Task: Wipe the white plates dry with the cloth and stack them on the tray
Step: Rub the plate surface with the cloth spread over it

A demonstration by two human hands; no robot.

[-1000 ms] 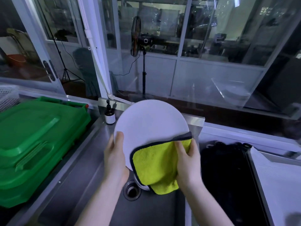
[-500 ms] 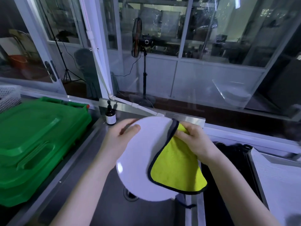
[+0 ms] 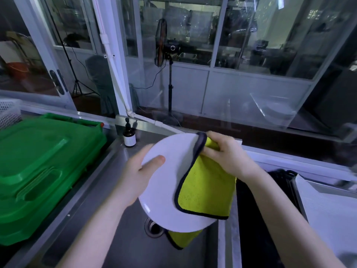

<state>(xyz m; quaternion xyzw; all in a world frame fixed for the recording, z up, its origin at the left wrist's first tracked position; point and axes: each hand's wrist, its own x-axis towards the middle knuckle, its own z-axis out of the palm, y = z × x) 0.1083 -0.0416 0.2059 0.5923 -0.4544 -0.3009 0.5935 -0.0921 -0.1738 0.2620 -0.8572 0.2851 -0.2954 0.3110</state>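
- Head view: the white plate is held tilted above the sink, over the drain, and is not yet on any tray.
- A slip is judged the main risk. The plate, possibly wet, is held at one edge only, so a hard rub could twist it loose onto the steel.
- The left grip is closed on the plate's left edge, thumb laid on its face, fingers hidden behind.
- The right grip is curled round the yellow cloth, which is folded over the far rim.
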